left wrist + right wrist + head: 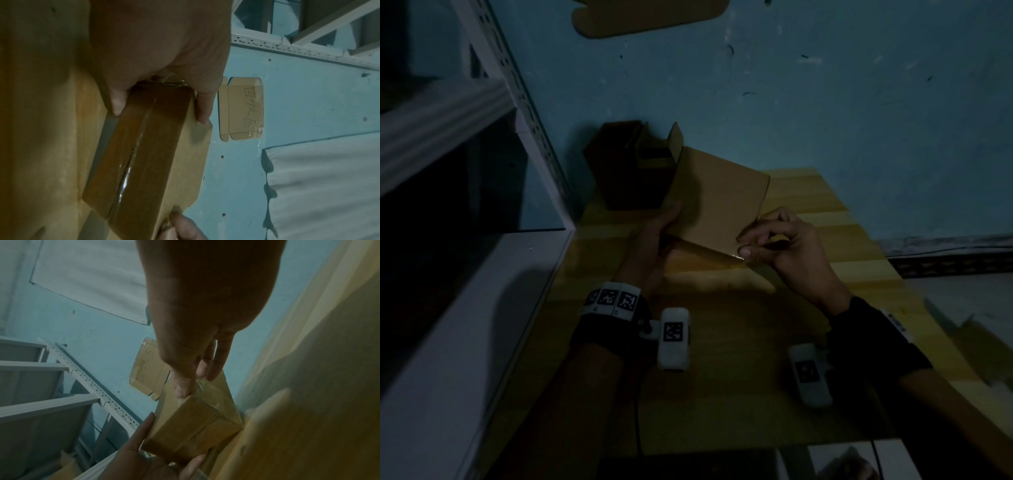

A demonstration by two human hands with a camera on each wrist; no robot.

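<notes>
A small brown cardboard box is held tilted above the yellow wooden table. Clear tape runs along the seam of its narrow face. My left hand grips the box's left end, thumb on one side and a finger on the other. At the right corner, my right hand pinches the crinkled tape end against the box. The left hand's fingers show below the box in the right wrist view.
A darker open cardboard box stands at the table's back left corner against the blue wall. White metal shelving rises on the left. A flat cardboard piece with handwriting is taped to the wall. The room is dim.
</notes>
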